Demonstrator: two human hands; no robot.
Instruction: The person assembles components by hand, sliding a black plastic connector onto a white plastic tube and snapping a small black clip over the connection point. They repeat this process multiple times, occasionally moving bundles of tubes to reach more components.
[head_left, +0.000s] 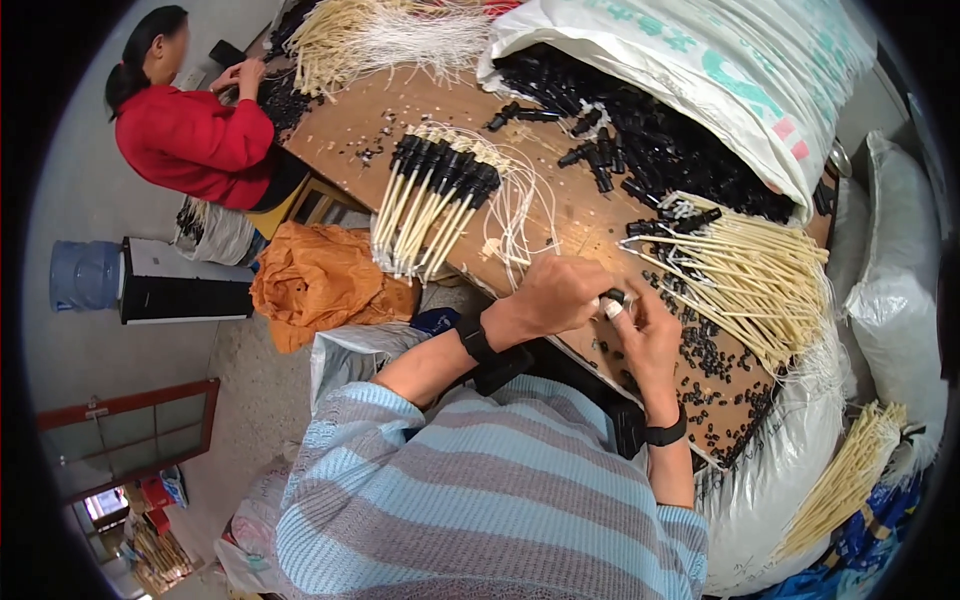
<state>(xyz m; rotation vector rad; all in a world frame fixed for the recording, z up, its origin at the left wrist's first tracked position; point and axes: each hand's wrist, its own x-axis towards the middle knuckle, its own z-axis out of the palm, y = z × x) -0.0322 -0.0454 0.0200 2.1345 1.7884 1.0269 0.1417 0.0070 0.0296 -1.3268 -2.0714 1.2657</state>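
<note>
At the near edge of the table, my left hand (560,295) is closed, its fingers curled in, and what it holds is mostly hidden. Facing it, my right hand (650,335) pinches a small black plastic fitting (614,296) between thumb and fingers. White wrapping covers the tip of my right thumb. Many tiny black parts (715,350) lie scattered under and beyond my right hand. To the left of my hands rests a bundle of cream rods with black sockets (440,185), with thin white cords (525,205) trailing from it.
A white sack (690,60) spills black sockets (650,135) onto the brown table (350,120). More cream rods (745,275) are piled at the right. Another person in red (195,140) works at the far left. An orange bag (320,280) and a water dispenser (185,280) stand left.
</note>
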